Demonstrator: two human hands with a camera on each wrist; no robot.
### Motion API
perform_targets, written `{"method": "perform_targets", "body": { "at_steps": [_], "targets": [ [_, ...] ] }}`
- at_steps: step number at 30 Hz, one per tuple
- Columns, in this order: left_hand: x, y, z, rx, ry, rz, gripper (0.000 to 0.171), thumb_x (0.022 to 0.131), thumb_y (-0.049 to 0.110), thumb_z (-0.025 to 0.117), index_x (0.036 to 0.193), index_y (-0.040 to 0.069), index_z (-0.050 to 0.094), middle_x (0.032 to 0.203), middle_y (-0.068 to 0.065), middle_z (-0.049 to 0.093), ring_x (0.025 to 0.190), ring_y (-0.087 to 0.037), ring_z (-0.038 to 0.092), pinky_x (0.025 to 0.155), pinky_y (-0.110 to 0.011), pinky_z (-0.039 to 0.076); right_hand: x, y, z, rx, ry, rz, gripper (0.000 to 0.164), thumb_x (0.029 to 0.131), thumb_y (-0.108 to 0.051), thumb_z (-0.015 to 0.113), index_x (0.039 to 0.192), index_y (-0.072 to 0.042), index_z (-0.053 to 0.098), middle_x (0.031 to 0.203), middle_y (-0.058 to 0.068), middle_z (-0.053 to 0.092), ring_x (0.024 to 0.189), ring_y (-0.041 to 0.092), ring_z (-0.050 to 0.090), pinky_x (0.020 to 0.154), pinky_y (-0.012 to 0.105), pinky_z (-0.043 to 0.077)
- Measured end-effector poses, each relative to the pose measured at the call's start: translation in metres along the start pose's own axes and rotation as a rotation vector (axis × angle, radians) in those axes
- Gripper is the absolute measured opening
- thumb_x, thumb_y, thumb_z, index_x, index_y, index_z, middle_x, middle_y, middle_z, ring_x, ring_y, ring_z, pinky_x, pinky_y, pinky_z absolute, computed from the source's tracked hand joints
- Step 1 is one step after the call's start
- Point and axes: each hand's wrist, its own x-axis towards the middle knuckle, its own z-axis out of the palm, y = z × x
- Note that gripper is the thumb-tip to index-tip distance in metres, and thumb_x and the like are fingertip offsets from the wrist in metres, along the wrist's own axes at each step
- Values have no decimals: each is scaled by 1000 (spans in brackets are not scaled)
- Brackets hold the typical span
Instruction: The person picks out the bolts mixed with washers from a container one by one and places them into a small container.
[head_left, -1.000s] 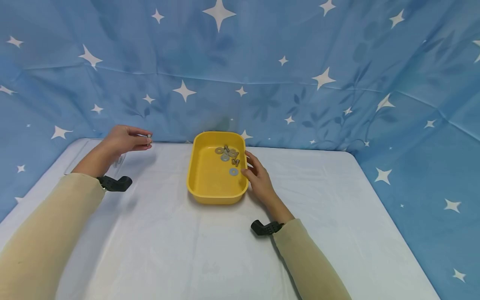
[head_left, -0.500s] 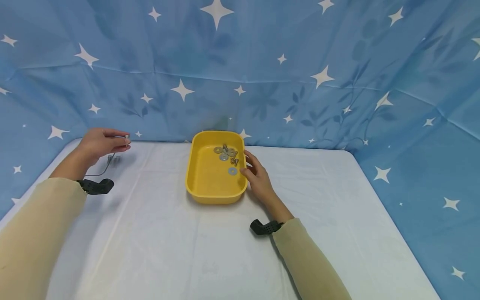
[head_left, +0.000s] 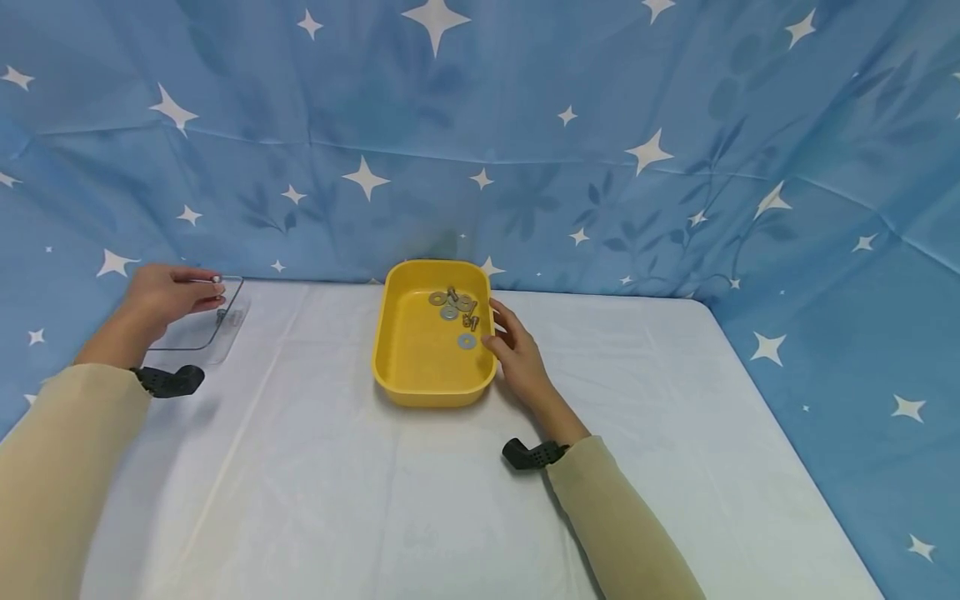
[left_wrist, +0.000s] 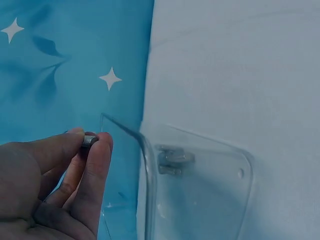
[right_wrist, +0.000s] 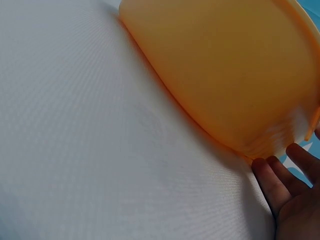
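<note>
My left hand (head_left: 168,296) pinches a small threaded metal bolt (left_wrist: 90,141) between thumb and fingertips. It is above the clear plastic box (left_wrist: 150,195) at the far left of the table. Inside that box several bolts (left_wrist: 172,159) lie in a cluster, blurred through the plastic. At the middle of the table stands a yellow tray (head_left: 412,375). My right hand (head_left: 521,358) grips its right side, thumb over the rim and fingers against the outer wall. Within the tray are several flat washers (head_left: 467,341) and a few small bolts (head_left: 474,323), toward the right and back.
A white cloth (head_left: 315,483) covers the table. Behind it and along the right side hangs a blue curtain (head_left: 525,208) with white stars. The clear box sits close to the curtain at the back left corner.
My left hand has moved left with the bolt, from beside the clear box to above it. My right hand and the yellow tray have stayed in place.
</note>
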Motion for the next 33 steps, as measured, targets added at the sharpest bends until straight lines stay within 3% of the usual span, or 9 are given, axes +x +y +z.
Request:
{"method": "perform_targets", "body": {
  "at_steps": [3,8,18,24,28,31,33],
  "targets": [
    [0,-4,-2,-17,3,-2,60,102,28,60,147,-8,43,78,26,58,74,11,68,79,-21,61,0,0,-1,-2,-4,3,60,102,-24,52,158,-30,33,158,8,44,142,31,49,116,47,45],
    [0,-7,-3,-9,-20,-16,59,102,25,61,146,-10,43,77,23,60,73,8,69,78,-23,62,1,2,-2,-8,2,6,60,102,-22,52,159,-29,33,158,9,44,142,32,49,116,47,44],
    [5,-22,-2,0,2,-79,51,101,21,60,139,-12,49,72,19,60,67,7,66,72,-23,61,1,0,0,-7,-3,-3,61,101,-23,52,159,-29,33,157,10,45,142,32,50,116,46,45],
    [9,-30,0,82,-13,-121,52,101,25,59,138,-11,51,80,11,64,69,3,63,63,-18,55,1,0,0,-13,1,-1,60,101,-24,52,158,-29,33,157,8,45,142,32,50,116,46,45],
    [11,-34,4,143,-6,-132,52,101,26,60,137,-10,52,106,-15,65,90,-17,63,72,-27,54,0,1,0,-11,5,1,60,102,-23,52,158,-30,34,157,8,45,142,31,50,116,46,44],
    [11,-35,7,200,-1,-139,52,101,26,59,137,-10,52,129,-30,50,111,-37,52,86,-45,50,1,1,0,-12,9,1,59,102,-23,52,158,-31,34,157,8,45,142,31,50,116,46,44],
    [11,-35,8,228,4,-153,51,101,25,58,137,-10,52,135,-34,42,116,-43,44,92,-54,45,1,2,0,-17,9,1,59,102,-23,52,158,-31,34,157,7,45,142,31,50,116,46,44]
  ]
}}
